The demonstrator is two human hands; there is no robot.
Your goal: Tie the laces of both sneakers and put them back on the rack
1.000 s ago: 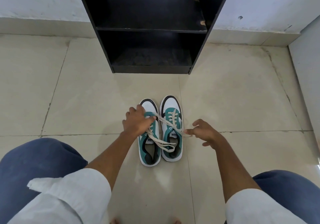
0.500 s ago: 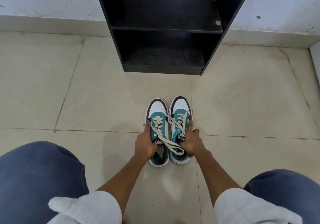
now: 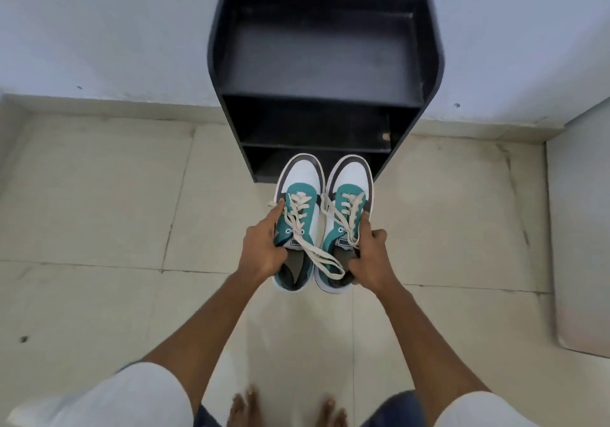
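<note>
Two teal-and-white canvas sneakers with dark toe rims are held side by side in the air, toes pointing toward the black wooden shoe rack [image 3: 325, 46] that stands against the pale wall [image 3: 99, 30]. The left sneaker [image 3: 298, 215] is gripped along its outer side by the left hand [image 3: 264, 251], whose grip is clamped on the shoe with the index finger stretched forward along the upper. The right sneaker [image 3: 346, 218] is gripped along its outer side by the right hand [image 3: 371, 261], whose grip is likewise clamped on it, the thumb lying at the collar. The cream flat laces [image 3: 318, 255] are seen crossing loosely from the left sneaker over to the heel opening of the right one; whether a knot is tied cannot be told. The toes of both sneakers are level with the front edge of the rack's lowest shelf [image 3: 313, 162]. Below, beige floor tiles [image 3: 99, 212] and the person's bare feet [image 3: 244, 407] are visible, with white rolled sleeves [image 3: 138, 397] at the lower corners.
</note>
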